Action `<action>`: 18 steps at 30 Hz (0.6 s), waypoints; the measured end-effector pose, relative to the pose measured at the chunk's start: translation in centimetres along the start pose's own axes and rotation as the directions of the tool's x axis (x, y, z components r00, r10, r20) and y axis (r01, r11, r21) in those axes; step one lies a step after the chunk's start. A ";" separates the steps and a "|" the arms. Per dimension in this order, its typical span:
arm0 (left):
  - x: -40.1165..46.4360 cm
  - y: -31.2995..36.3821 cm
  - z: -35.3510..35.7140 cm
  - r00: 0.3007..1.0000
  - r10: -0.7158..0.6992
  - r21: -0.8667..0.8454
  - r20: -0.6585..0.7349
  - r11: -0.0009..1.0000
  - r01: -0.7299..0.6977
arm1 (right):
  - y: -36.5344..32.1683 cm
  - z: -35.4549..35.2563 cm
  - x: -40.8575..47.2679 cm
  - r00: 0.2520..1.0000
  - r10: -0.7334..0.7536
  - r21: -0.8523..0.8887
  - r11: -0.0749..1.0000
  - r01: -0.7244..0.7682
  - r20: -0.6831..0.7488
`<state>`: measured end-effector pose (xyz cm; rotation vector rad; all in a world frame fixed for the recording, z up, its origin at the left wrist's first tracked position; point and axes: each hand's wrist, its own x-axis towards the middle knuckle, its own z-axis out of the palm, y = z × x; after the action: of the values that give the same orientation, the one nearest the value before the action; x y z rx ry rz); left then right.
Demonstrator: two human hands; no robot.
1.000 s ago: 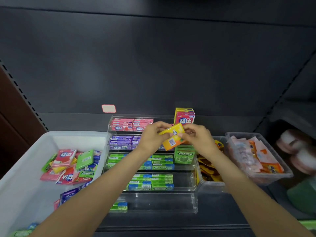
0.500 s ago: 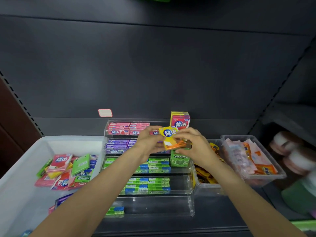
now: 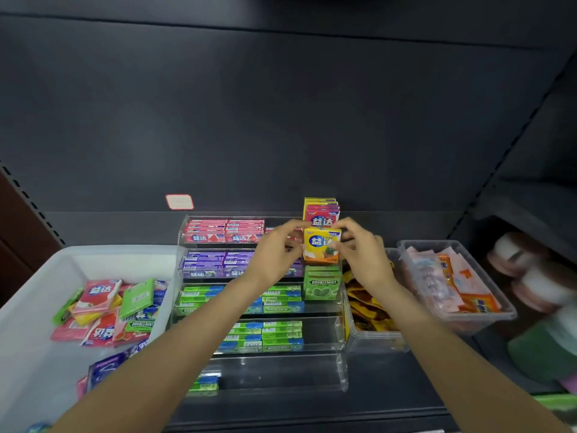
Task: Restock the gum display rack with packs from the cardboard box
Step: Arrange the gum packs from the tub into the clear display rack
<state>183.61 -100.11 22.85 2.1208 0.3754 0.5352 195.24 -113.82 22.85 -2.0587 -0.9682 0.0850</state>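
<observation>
Both hands pinch one upright yellow-orange gum pack [image 3: 321, 245] — left hand [image 3: 274, 251] and right hand [image 3: 362, 254] grip its sides — held at the clear rack's [image 3: 340, 367] right column, above the green Doublemint packs [image 3: 321, 284].
</observation>
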 end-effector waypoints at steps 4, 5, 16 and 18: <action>0.6 -0.4 0.3 1.000 0.015 0.051 0.004 0.999 -0.015 | 0.6 1.0 0.0 0.995 -0.060 -0.130 0.990 0.049 -0.082; 0.8 -0.5 0.6 1.000 0.013 0.066 0.014 0.998 -0.014 | 0.9 1.2 0.0 0.993 -0.073 -0.196 0.979 0.053 -0.094; 1.5 -1.2 2.2 0.998 -0.044 0.152 0.053 0.988 0.036 | 2.2 1.8 1.0 0.998 -0.048 -0.302 0.953 0.031 -0.050; 1.6 -1.2 2.4 0.998 -0.062 0.135 0.022 0.989 0.058 | 1.9 1.7 1.3 0.999 -0.042 -0.332 0.943 0.030 -0.028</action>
<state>186.13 -100.32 21.02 2.2359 0.4706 0.4584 196.65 -112.52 20.70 -2.3381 -1.0549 -0.1431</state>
